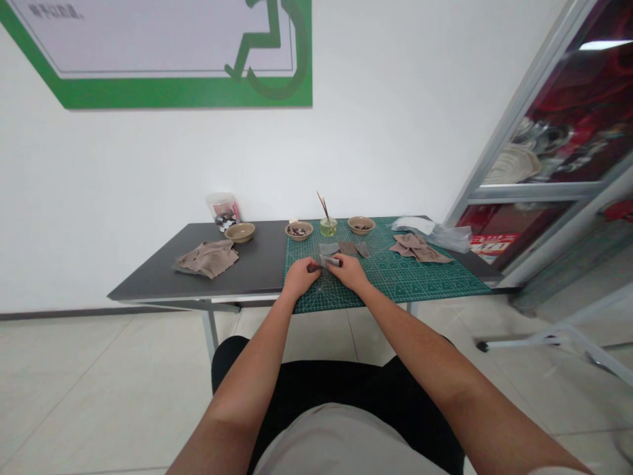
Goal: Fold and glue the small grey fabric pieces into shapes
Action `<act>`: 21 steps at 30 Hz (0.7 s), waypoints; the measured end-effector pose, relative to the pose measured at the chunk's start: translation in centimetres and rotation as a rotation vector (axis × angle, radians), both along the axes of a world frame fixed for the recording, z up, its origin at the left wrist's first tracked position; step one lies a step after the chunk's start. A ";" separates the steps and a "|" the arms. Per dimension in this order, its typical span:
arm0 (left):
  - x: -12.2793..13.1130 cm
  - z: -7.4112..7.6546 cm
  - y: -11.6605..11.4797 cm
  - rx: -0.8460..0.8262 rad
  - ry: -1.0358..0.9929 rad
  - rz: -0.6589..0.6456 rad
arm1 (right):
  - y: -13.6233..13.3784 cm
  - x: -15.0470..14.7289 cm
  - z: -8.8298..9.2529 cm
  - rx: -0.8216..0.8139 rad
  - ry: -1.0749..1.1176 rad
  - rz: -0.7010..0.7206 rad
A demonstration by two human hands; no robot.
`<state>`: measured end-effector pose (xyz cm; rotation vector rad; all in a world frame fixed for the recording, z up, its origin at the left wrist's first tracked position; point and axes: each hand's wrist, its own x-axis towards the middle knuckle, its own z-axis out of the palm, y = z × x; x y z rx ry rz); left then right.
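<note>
My left hand (301, 277) and my right hand (348, 272) meet over the near edge of the green cutting mat (395, 282). Both have closed fingers, pinching a thin grey piece (326, 260) between them; its exact kind is too small to make out. A dark bit shows at the left fingertips, partly hidden by the fingers. Just beyond the hands lie flat small pieces: a grey one (329, 249), a brown one (347, 248) and another grey one (362, 250).
At the back stand a bowl of small dark and light pieces (299, 231), a glass jar with thin sticks (328, 227) and another bowl (361, 225). Leftward are a bowl (240, 231), a brown cloth (208, 258) and a plastic pouch (223, 210). Rightward lie a cloth (418, 249) and plastic bag (448, 236).
</note>
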<state>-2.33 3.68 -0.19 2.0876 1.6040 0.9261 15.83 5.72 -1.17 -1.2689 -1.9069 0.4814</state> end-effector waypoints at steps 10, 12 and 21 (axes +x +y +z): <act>-0.1 -0.1 0.1 0.004 -0.048 0.007 | -0.1 -0.1 -0.1 0.032 -0.013 -0.079; -0.1 -0.2 0.1 0.006 -0.054 0.012 | -0.1 -0.1 -0.1 0.042 -0.040 -0.064; -0.2 -0.5 0.3 -0.009 -0.089 0.009 | 0.3 0.1 -0.3 0.019 0.073 -0.030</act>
